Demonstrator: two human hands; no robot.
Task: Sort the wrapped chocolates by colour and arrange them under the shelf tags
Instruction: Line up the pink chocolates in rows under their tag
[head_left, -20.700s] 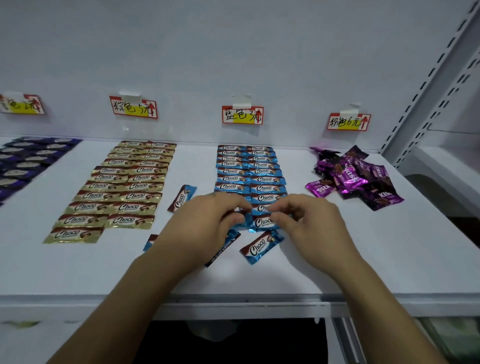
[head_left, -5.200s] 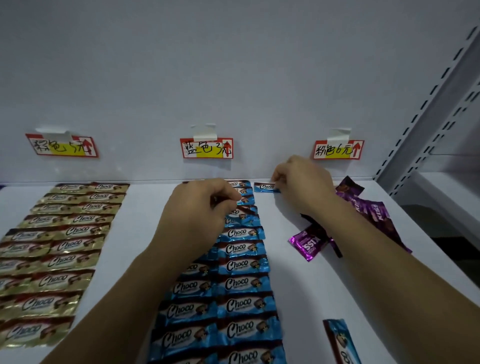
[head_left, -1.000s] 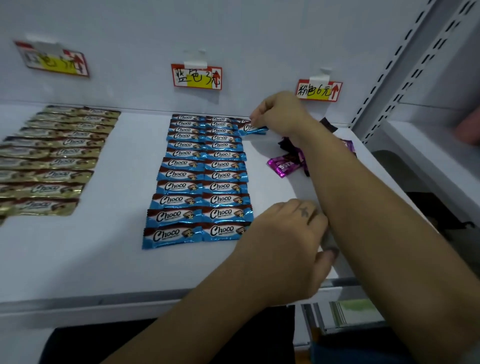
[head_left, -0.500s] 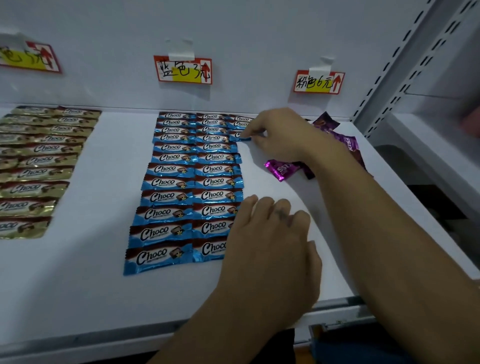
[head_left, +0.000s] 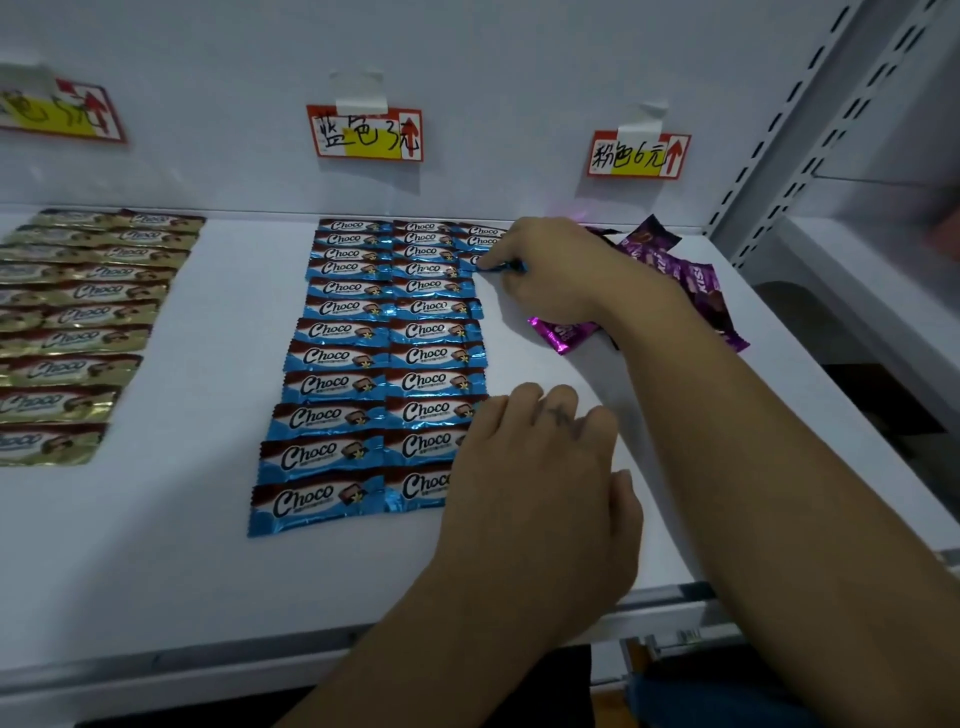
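Since a second ago the left hand has left the shelf's front lip, and the right hand has come a little forward from the back wall. The right hand's thumb and forefinger pinch one blue chocolate by its crimped edge, low over the shelf, below and just right of the blue tag. That tag, taped to the wall, reads "蓝色3元" in black marker over a yellow band, with a red arrow.

Straight below it lie the blue chocolates in two long flat columns, with a short third column at the back right. Their wrappers are glossy foil with zigzag ends, a brown band and white "Choco" lettering. The left hand lies flat with relaxed fingers, gripping nothing, over the right ends of the frontmost rows.

Right of the blue tag hangs a pink tag reading "粉色6元", with a loose heap of shiny purple chocolates under it. Far left of the blue tag, gold chocolates marked "Choco" lie in rows under a blurred tag.
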